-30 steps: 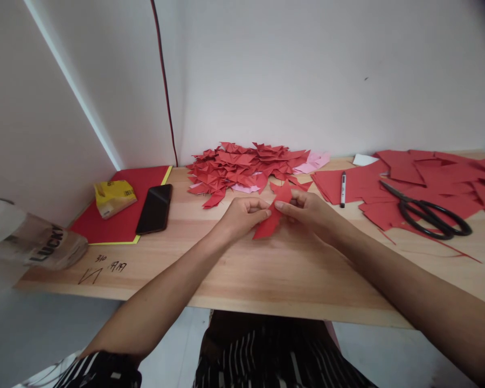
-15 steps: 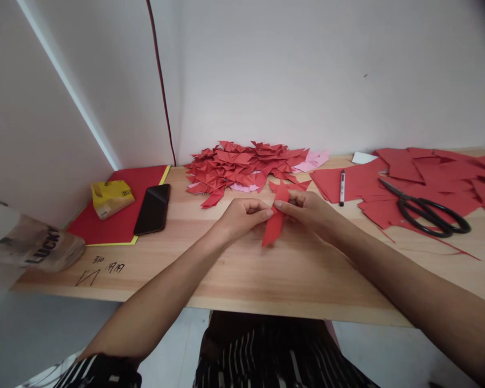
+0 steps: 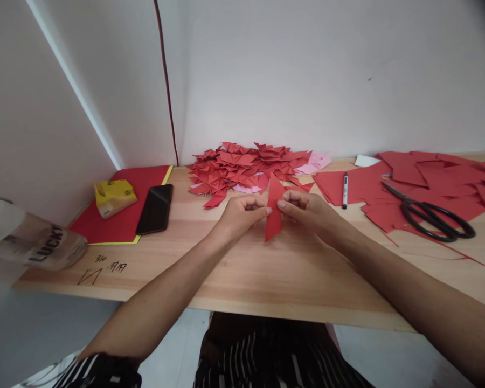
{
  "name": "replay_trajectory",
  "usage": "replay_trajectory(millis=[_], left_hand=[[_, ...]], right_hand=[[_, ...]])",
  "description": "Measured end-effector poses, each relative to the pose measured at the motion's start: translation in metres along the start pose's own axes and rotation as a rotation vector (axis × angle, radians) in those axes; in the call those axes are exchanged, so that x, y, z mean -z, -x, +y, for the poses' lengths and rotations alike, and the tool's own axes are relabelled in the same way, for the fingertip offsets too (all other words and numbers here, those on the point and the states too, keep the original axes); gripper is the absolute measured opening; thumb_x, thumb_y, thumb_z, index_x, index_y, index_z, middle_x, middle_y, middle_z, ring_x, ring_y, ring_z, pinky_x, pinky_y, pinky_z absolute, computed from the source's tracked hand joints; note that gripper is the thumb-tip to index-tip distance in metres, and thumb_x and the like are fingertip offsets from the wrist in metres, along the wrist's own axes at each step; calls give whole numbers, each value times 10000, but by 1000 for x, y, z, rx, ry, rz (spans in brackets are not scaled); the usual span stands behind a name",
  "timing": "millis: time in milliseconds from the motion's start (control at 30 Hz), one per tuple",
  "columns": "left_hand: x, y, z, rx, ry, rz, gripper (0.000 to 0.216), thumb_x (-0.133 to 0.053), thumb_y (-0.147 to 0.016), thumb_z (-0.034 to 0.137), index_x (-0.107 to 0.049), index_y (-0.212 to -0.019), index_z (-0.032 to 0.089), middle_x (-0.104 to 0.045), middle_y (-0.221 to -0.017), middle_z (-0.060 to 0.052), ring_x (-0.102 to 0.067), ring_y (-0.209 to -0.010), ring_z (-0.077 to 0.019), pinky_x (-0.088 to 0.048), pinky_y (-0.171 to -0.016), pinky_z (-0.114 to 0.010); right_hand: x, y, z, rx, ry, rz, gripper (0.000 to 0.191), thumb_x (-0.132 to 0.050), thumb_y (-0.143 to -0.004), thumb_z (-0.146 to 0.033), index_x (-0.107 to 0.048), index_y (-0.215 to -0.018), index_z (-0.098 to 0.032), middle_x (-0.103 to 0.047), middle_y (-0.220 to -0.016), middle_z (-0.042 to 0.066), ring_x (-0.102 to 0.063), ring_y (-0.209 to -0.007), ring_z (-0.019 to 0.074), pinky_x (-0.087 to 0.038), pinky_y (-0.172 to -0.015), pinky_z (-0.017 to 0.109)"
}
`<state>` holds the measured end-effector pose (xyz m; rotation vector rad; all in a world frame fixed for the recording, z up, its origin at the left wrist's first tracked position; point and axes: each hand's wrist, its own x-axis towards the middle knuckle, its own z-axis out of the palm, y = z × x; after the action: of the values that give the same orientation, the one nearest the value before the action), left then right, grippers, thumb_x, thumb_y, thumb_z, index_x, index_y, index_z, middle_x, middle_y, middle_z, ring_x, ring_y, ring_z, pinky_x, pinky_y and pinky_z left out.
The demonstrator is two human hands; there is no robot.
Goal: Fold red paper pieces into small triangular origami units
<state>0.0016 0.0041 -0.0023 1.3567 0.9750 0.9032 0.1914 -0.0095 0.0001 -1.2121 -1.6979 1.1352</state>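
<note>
A folded strip of red paper (image 3: pixel 274 218), pointed at both ends, stands nearly upright above the middle of the table. My left hand (image 3: pixel 246 214) pinches its left edge between thumb and forefinger. On the opposite edge, my right hand (image 3: pixel 303 210) grips it the same way, thumb toward me. Just behind the hands lies a heap of folded red paper pieces (image 3: pixel 242 164), with a few pink ones among them. Another folded red piece (image 3: pixel 301 187) pokes out behind my right hand, partly hidden by it.
Flat red paper sheets (image 3: pixel 448 183) spread at the right, with black-handled scissors (image 3: pixel 432 215) and a marker (image 3: pixel 345 191) on them. At left are a phone (image 3: pixel 155 209), a yellow packet (image 3: pixel 115 198) on a red folder (image 3: pixel 105 229), and a plastic cup (image 3: pixel 52 242) at the edge.
The strip of paper has turned from a slant to nearly upright, showing a broader face. Both hands keep their hold. The view has shifted slightly.
</note>
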Motion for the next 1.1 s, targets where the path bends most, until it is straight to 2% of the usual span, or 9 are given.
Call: replay_trajectory(millis=[200,267,367,467,567,700,900,1100], left_hand=[[-2,2,3,68,3,-54,216,-706,-724,324,-639,-726,119,-552,-594,19,-451,-509,-60,-285,-486,-210],[-2,2,3,92,40,-50,216,-704,-726,321,-646,-735,113,-584,-622,4,-469,-511,-60,-308,-491,-208],[0,1,2,143,139,-34,210,-725,-711,301,-667,-769,107,-640,-702,-23,-505,-538,-62,-362,-531,-211],[2,0,1,182,238,-8,213,-761,-682,284,-670,-766,110,-661,-728,-29,-550,-578,-72,-383,-567,-212],[4,0,2,178,295,1,228,-779,-670,289,-669,-761,112,-669,-729,-30,-587,-607,-87,-367,-580,-212],[4,2,4,162,343,12,226,-790,-660,275,-640,-700,111,-648,-681,-14,-584,-596,-86,-344,-580,-216],[0,3,4,189,356,34,197,-786,-644,242,-680,-727,99,-657,-680,-19,-568,-578,-80,-387,-595,-220],[-5,7,3,213,308,77,173,-764,-661,241,-693,-746,108,-667,-714,-28,-580,-604,-90,-403,-576,-213]], right_hand=[[-2,0,5,-23,44,-14,347,-558,-883,-485,-512,-703,-192,-461,-621,-36,-407,-563,105,-307,-534,255],[-3,0,6,17,26,27,302,-557,-892,-463,-539,-753,-195,-508,-655,-25,-455,-583,114,-350,-551,259],[-3,1,7,149,85,199,188,-571,-902,-389,-600,-938,-207,-627,-840,25,-572,-720,154,-443,-636,288],[-1,4,6,365,315,312,161,-543,-926,-285,-620,-1057,-231,-658,-990,69,-611,-839,196,-485,-690,328],[0,6,5,608,493,246,231,-486,-928,-159,-629,-1085,-250,-651,-1080,91,-612,-1008,232,-509,-815,383],[-2,7,8,758,636,135,288,-499,-896,-86,-630,-1115,-219,-636,-1131,116,-596,-1073,246,-503,-903,432],[-1,9,13,773,633,145,211,-587,-899,-156,-698,-1051,-252,-673,-1056,85,-636,-981,224,-529,-838,393],[-4,9,12,612,465,172,187,-606,-899,-173,-747,-981,-264,-673,-957,59,-660,-869,178,-550,-727,304]])
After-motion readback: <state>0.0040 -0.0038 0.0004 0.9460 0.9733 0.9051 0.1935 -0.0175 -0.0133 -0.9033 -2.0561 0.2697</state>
